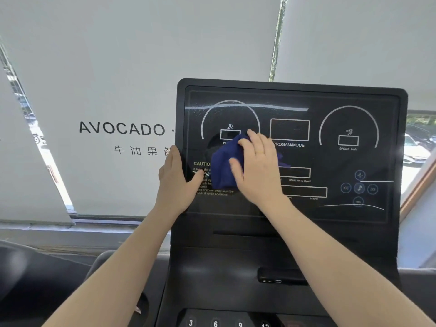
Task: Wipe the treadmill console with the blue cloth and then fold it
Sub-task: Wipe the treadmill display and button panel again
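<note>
Blue cloth (221,166) bunched under flat, spread right hand (257,166), pressed on treadmill console (330,161); left hand (177,180) grips its left edge. Risk: unpinched cloth may slip down, or pressure may trigger touch buttons (359,188).

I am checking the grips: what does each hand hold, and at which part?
Left hand holds the console by its left edge. Right hand presses the blue cloth flat, gripping nothing.

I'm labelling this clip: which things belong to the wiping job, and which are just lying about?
Job: blue cloth; treadmill console; right hand pressing the cloth; left hand holding the console's left edge.
Not in it: printed window blind; number keys below; parked cars outside.
</note>
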A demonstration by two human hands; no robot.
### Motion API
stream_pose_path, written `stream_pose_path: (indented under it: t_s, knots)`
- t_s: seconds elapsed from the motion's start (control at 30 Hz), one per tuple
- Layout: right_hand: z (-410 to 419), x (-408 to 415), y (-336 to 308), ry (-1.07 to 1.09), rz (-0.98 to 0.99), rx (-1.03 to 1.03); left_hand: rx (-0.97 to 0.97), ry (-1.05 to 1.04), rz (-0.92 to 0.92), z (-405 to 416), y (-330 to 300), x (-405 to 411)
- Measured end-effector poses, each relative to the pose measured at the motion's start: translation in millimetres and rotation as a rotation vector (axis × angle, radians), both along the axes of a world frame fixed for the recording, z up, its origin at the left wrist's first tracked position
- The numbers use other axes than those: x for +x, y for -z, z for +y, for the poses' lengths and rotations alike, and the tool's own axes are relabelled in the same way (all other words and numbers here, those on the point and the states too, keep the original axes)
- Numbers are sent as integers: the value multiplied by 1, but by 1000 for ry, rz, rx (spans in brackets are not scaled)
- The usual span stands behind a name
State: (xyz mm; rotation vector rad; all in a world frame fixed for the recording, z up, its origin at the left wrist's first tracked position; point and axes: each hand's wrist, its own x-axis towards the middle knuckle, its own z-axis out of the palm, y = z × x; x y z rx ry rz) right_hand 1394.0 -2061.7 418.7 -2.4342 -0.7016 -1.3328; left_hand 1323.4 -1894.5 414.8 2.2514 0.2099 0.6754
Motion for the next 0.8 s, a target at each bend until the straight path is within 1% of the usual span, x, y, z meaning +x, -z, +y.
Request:
stream_pose_path:
  t_s: [0.07, 0.13, 0.23, 0.33, 0.37, 0.43, 0.5, 0.63, 0.7, 0.8]
  knots:
    - [9, -7, 17, 75, 57, -134, -8, 31, -4, 4, 2, 0]
    - [19, -8, 26, 134, 13, -208, -27, 72, -15, 10, 4, 0]
    - [42, -1, 18, 211, -140, -195, -51, 121, -23, 18, 4, -1]
    - [64, 14, -11, 253, -232, -184, -59, 168, -44, 24, 5, 1]
    - [70, 20, -23, 225, -259, -176, -51, 182, -46, 26, 6, 1]
    - [83, 31, -40, 106, -294, -132, -33, 199, -50, 28, 7, 2]
    - [92, 37, -45, 6, -299, -113, -15, 216, -71, 28, 8, 1]
    - [82, 40, -40, -9, -291, -270, 33, 234, -125, 27, 5, 0]
    - [70, 45, -45, 32, -319, -282, 86, 203, -118, 30, 6, 2]
    - [46, 55, -55, 205, -276, -138, 127, 177, -67, 36, 6, 3]
